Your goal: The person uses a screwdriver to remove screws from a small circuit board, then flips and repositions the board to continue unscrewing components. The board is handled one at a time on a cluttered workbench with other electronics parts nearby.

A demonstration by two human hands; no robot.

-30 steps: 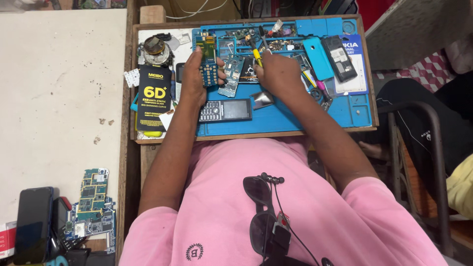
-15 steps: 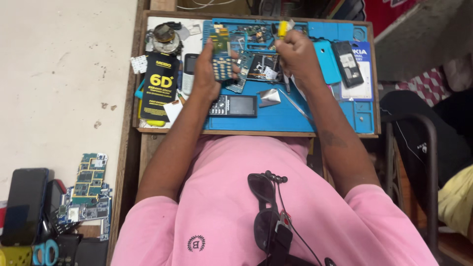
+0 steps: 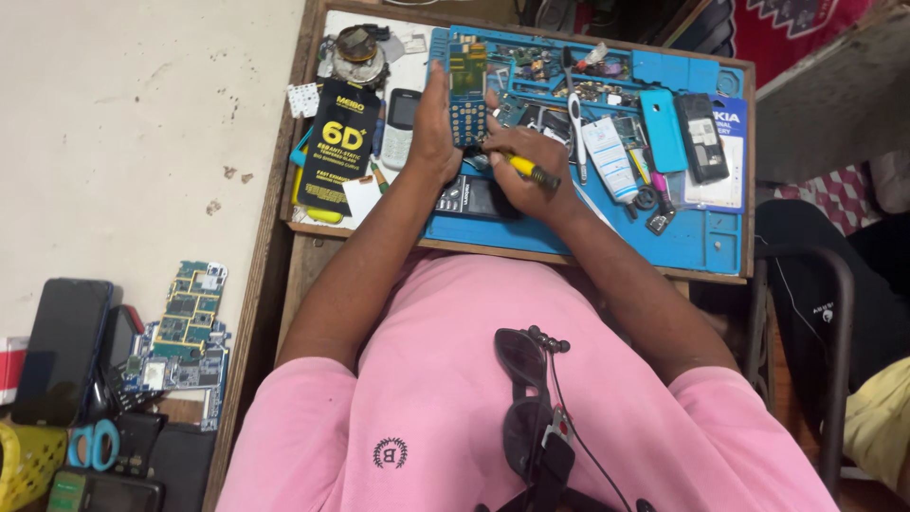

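A black packet (image 3: 339, 142) and a small grey keypad phone (image 3: 400, 128) are lying at the left of the blue work mat (image 3: 607, 237). The left hand (image 3: 431, 133) is gripping a phone circuit board (image 3: 467, 90), fingers curled round its edge, upright above the mat. Just beside it, the right hand (image 3: 531, 171) is pinching a yellow-handled screwdriver (image 3: 529, 171), fingers pressed together, tip near the board's lower end
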